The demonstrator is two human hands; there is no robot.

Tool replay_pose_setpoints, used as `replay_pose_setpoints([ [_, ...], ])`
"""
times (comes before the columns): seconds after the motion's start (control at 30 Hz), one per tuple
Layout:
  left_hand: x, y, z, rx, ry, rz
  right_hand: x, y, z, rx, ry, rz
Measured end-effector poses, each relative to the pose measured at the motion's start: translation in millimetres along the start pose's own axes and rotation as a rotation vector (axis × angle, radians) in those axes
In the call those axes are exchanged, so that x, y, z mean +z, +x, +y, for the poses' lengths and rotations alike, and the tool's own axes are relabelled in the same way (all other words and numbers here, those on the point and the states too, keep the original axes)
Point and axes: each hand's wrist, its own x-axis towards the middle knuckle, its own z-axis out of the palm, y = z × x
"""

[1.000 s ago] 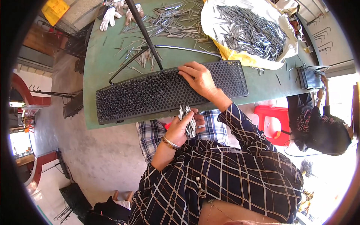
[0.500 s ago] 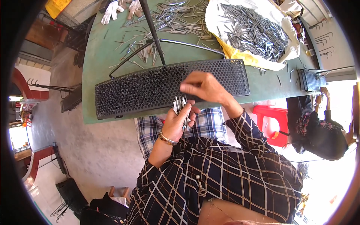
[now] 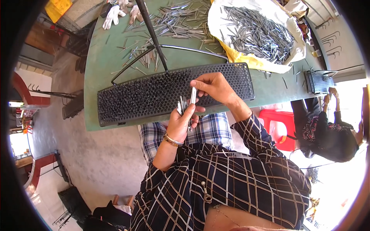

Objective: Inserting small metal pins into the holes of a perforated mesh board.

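A bundle of thin metal strips (image 3: 180, 107) is gripped in my left hand (image 3: 179, 122), with the ends sticking up past the thumb. My right hand (image 3: 216, 89) pinches the top of a pale, shiny strip (image 3: 193, 95) between thumb and fingers. That strip's lower end meets the bundle at my left thumb. Behind both hands lies a long black panel (image 3: 227, 81) full of round holes, along the table's near edge. Dark, spiky pieces (image 3: 131, 98) crowd its left and middle parts, while open holes show at the right. My right hand partly covers the panel.
On the green table (image 3: 101, 57) lie scattered metal strips (image 3: 177, 23) and a white-and-yellow sack (image 3: 216, 21) heaped with more. A black metal frame (image 3: 151, 29) rises behind the panel. White gloves (image 3: 112, 16) lie far left. Right: a red stool (image 3: 274, 115) and another person (image 3: 331, 134).
My right hand has come to the bundle from over the panel, and now pinches a pale strip standing above my left thumb. My left hand still grips the bundle.
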Motion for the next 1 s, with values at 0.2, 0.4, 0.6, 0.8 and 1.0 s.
replay_pose_setpoints([
  [0.2, 5, 3, -3, -0.041, 0.011, 0.032, -14, 9, 4, -0.041, 0.161, 0.246],
  [0.4, 14, 5, -9, -0.101, -0.013, 0.067, -19, 40, 19, -0.417, -0.208, 0.513],
  [0.6, 12, 4, -14, -0.107, -0.014, 0.076, -22, 40, 26, -0.660, -0.359, 0.433],
  [0.8, 14, 3, -14, -0.125, 0.005, 0.081, -20, 44, 30, -0.630, -0.385, 0.408],
  [1.0, 11, -1, -13, -0.121, -0.012, 0.084, -25, 47, 25, -0.774, -0.538, 0.349],
])
